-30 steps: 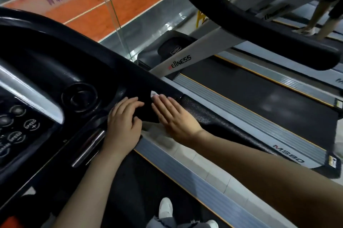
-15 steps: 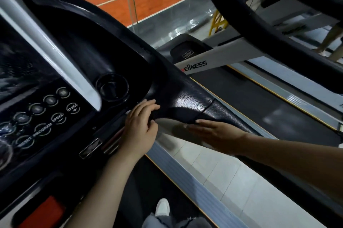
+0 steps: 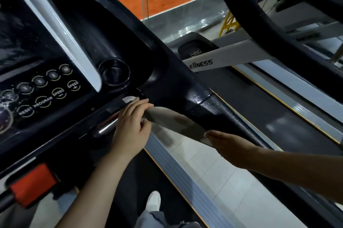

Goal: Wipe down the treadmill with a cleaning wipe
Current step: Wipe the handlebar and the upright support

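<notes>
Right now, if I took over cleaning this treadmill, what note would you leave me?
Left hand: open, fingers resting where the handrail meets the console.
Right hand: flat against the handrail's underside. A pale edge at its fingertips may be the wipe; hard to tell.
Done: the handrail's top glistens with droplets, so it is likely wiped.
Left: finish the underside; the console probably needs wiping too.
</notes>
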### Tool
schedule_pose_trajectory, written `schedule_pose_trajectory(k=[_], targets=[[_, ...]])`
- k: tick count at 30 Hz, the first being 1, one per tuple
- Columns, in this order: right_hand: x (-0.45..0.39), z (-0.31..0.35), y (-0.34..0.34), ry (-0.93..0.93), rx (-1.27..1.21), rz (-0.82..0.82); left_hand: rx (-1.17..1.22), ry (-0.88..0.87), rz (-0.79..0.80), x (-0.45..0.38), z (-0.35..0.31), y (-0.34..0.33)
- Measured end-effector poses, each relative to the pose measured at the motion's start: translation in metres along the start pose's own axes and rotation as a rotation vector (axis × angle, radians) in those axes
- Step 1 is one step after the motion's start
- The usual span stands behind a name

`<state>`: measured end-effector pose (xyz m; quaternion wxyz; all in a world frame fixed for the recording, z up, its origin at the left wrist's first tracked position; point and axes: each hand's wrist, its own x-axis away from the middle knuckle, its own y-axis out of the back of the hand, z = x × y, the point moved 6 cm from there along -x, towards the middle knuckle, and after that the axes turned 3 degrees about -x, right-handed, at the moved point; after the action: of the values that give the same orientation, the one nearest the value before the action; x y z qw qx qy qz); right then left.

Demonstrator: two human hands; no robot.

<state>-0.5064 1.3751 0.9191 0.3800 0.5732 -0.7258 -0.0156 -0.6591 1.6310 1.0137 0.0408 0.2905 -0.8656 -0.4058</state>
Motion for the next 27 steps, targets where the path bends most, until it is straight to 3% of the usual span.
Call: schedule_pose_trajectory(k=[8,11,17,21,27], targets=[[0.077,0.072,-0.013,0.182,0.240,0.037,-0.005,-0.054,0.052,0.037,-0.053,-0.048],[0.062,0.059,-0.009,0.134,0.142,-0.013,-0.007,-0.034,0.058,0.052,-0.070,-0.069],[0.050,0.006,0.010,-0.218,-0.164,-0.321,-0.052,-0.040,0.071,0.071,-0.101,-0.107],[0.124,0.063,-0.011,-0.225,-0.237,-0.326,-0.049,-0.023,0.123,0.081,-0.123,-0.130],[0.236,0.111,-0.044,-0.301,-0.553,-0.321,-0.025,-0.126,0.255,0.088,-0.168,-0.166]])
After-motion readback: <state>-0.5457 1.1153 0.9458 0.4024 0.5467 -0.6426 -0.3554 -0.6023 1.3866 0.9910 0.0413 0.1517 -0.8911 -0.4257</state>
